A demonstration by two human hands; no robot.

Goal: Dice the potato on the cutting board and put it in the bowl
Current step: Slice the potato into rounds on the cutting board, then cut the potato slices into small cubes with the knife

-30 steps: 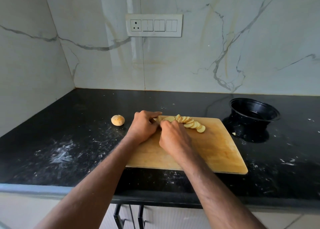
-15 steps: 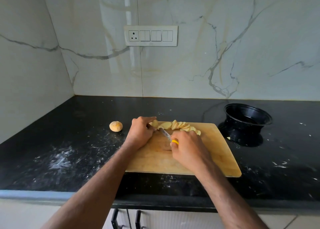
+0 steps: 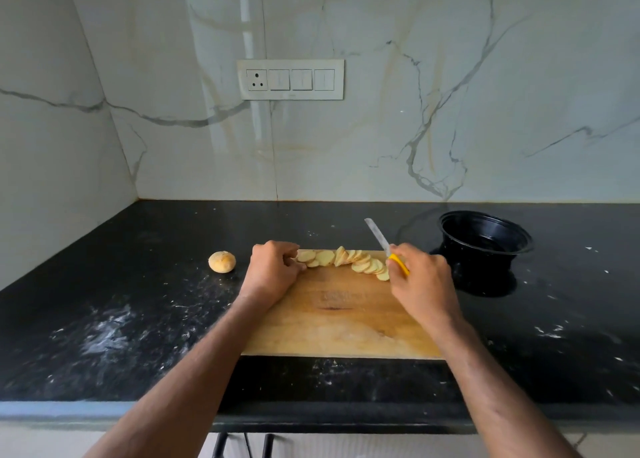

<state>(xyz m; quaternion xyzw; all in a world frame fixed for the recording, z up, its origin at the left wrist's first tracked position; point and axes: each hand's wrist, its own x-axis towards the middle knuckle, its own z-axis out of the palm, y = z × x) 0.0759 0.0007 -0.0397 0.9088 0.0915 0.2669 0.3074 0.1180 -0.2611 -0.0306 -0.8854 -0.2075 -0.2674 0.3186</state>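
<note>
Right hand (image 3: 420, 284) grips the knife (image 3: 382, 246), blade up; left hand (image 3: 273, 272) pinches the end of the potato slices (image 3: 346, 260) fanned between both hands on the cutting board (image 3: 332, 322). Thin rounds could slide under the blade near those fingertips.

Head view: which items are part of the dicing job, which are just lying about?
Job: slices on board; knife in right hand; left hand at slices; bowl.
Lying about: potato end on counter; socket panel.
</note>
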